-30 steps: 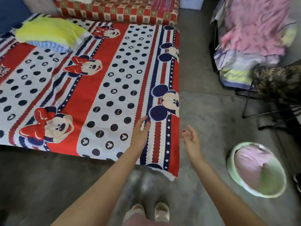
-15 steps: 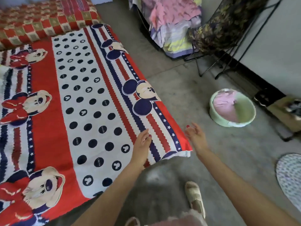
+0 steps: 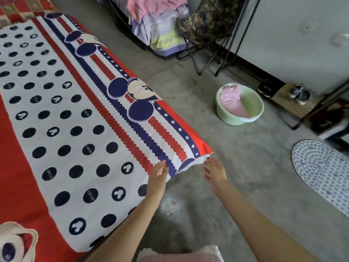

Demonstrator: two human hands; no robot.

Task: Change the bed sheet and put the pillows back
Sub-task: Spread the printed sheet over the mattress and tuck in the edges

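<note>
A red, white and blue cartoon-mouse bed sheet (image 3: 79, 118) covers the low mattress on the left. My left hand (image 3: 157, 176) lies flat on the sheet near its front right corner, fingers together and stretched out. My right hand (image 3: 214, 171) hovers open just off that corner, its fingertips at the white hem, gripping nothing. A red and cream checked pillow or bedding (image 3: 22, 8) lies at the head end, top left. No other pillow is in view.
A green basin (image 3: 255, 103) with pink cloth stands on the concrete floor to the right. A folding rack (image 3: 205, 53) piled with clothes is at the back. A patterned oval mat (image 3: 324, 171) lies far right; shoes on a low shelf (image 3: 300, 93) sit by the wall.
The view has swung right and closer to the sheet's corner. Both hands have moved toward that corner; the right hand now reaches the hem. The yellow pillow has left the view.
</note>
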